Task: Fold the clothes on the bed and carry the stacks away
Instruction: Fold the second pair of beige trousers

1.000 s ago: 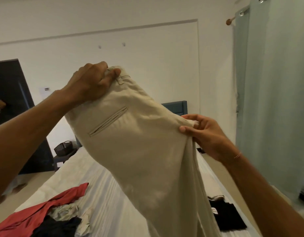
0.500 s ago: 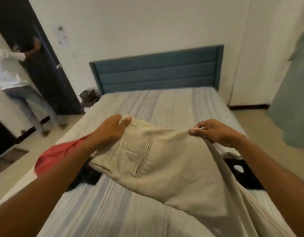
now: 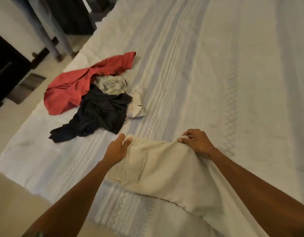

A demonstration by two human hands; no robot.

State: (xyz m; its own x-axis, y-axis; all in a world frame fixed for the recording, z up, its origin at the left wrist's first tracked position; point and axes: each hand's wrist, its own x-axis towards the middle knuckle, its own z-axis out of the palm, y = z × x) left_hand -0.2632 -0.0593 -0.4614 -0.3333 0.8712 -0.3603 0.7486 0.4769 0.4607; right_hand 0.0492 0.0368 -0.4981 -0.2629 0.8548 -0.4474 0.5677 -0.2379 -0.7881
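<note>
Now beige trousers [image 3: 165,170] lowered onto bed [image 3: 233,82], both hands gripping.

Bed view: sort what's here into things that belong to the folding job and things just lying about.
Part of the job:
- beige trousers, pinched at the waist by the left hand and right hand
- red shirt
- dark garment
- pale patterned garment
- bed

Just lying about:
- dark furniture beside the bed

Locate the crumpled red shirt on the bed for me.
In the head view, the crumpled red shirt lies on the striped bedsheet near its left edge, touching the dark navy garment.
</note>
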